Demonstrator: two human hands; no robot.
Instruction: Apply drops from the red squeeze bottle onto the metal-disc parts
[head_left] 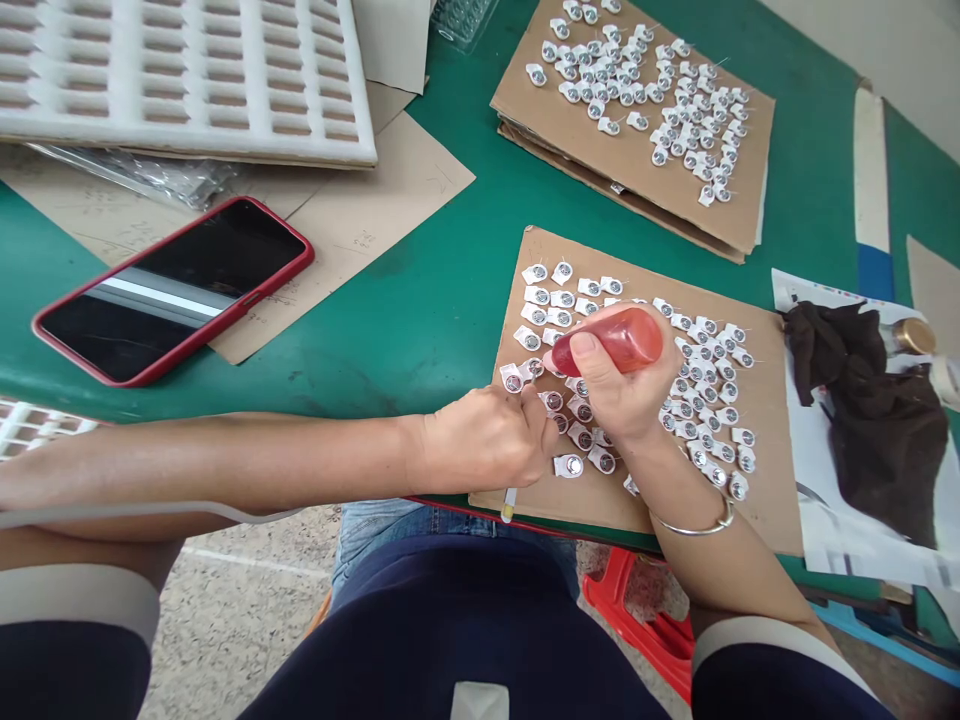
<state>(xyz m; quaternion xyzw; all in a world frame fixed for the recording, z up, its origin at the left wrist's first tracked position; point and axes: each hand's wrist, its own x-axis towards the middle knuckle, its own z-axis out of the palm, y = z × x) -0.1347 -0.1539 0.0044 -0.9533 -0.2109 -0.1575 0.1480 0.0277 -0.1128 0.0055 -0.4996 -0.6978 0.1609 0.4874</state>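
Observation:
My right hand (634, 395) is wrapped around a red squeeze bottle (619, 342), tilted with its pale nozzle pointing down and left at the small white parts. My left hand (491, 435) is closed low over the cardboard sheet (772, 430), its fingertips beside a small white part with a round metallic centre (512, 378). What those fingers grip is hidden. From under the left hand a thin stick with a yellowish end (508, 506) pokes out over the table edge. Several more such white parts (564, 271) lie in loose rows around both hands.
A second cardboard stack (637, 180) bears more white parts at the back. To the left are a red-cased phone (176, 290) and a white foam tray (187, 70). Dark cloth (885, 430) and a capped bottle (911, 336) lie on the right. A red stool (637, 610) stands below.

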